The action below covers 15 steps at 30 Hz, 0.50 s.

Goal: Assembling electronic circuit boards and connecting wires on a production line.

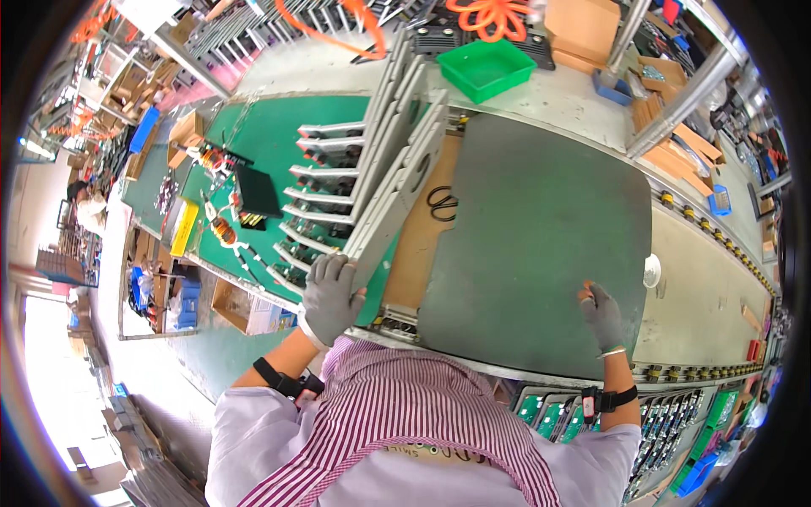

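Observation:
My left hand (331,296), in a grey glove with bare fingertips, is closed over the near end of a grey metal bracket (384,224). This long bracket has round holes and stands in a row with several similar ones, their bent arms pointing left. My right hand (602,319), gloved the same way, is at the right part of a dark green mat (532,228). Its fingers are curled together, and I see nothing in them. Black-handled scissors (441,203) lie on a brown board (420,253) between the brackets and the mat.
Orange-handled tools (223,230), a black box (256,193) and a yellow box (183,226) lie on the left bench. A green bin (486,69) stands at the back. A white round piece (651,271) sits right of the mat, near the roller rail (701,220). Circuit boards (553,418) are racked below the bench.

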Tool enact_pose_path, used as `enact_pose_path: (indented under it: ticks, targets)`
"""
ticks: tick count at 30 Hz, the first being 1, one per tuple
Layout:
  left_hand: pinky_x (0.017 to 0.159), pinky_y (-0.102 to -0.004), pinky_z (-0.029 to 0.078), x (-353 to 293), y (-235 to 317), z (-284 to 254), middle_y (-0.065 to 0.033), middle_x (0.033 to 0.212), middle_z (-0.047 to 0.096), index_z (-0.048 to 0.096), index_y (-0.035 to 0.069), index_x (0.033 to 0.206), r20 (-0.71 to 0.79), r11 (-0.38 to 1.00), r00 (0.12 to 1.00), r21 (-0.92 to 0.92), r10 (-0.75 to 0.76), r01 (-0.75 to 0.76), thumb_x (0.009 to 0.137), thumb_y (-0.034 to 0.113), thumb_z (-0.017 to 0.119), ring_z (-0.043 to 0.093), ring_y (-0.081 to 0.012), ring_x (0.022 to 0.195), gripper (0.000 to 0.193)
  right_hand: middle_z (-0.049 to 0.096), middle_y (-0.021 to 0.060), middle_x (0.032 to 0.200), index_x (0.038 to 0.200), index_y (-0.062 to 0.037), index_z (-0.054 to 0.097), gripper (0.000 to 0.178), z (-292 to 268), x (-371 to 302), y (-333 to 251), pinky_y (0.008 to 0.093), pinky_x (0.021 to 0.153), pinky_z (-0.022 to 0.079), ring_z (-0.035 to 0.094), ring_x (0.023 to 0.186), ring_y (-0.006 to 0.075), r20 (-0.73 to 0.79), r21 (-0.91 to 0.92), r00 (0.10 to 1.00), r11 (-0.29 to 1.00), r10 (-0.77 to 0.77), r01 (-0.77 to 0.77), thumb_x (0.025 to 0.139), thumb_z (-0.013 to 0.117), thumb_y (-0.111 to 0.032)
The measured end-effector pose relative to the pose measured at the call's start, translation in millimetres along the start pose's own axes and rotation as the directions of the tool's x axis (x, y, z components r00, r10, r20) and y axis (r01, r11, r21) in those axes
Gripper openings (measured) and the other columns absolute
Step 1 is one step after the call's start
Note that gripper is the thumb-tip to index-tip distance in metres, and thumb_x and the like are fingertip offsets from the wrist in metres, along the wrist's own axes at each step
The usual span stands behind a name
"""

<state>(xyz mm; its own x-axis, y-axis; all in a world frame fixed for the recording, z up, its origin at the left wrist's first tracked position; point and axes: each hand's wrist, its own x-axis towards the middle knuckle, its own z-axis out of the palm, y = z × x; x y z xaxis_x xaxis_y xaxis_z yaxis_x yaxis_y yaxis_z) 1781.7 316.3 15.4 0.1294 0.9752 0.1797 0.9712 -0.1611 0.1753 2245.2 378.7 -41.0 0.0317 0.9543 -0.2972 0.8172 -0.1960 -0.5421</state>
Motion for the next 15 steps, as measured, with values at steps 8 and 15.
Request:
enact_pose_path:
  ticks: [8, 15]
  targets:
    - [0.104, -0.0450, 0.022, -44.7, -108.0, -14.9, -0.0159, 0.121, 0.041, 0.043, 0.002, 0.116, 0.204, 0.946, 0.924, -0.049, 0.323, -0.319, 0.055, 0.044, 0.069, 0.034, -0.0331, 0.118, 0.078, 0.055, 0.0156, 0.111, 0.130, -0.0084, 0.031, 0.069, 146.0, -36.8, -209.3, 0.0398, 0.081, 0.044, 0.054, 0.102, 0.0311, 0.187, 0.168, 0.958, 0.968, -0.219, 0.189, 0.077, 0.058, -0.043]
    - [0.102, -0.0470, 0.025, -34.1, -160.1, -4.9, -0.0136, 0.116, 0.044, 0.044, 0.007, 0.113, 0.109, 0.832, 0.825, -0.092, 0.554, -0.547, 0.050, 0.028, 0.075, 0.040, -0.0299, 0.112, 0.073, 0.050, 0.0252, 0.114, 0.133, 0.0010, 0.011, 0.094, 242.4, -37.8, -363.1, 0.0396, 0.084, 0.043, 0.055, 0.099, 0.0339, 0.179, 0.102, 0.970, 0.977, 0.166, -0.186, 0.069, 0.062, -0.046]
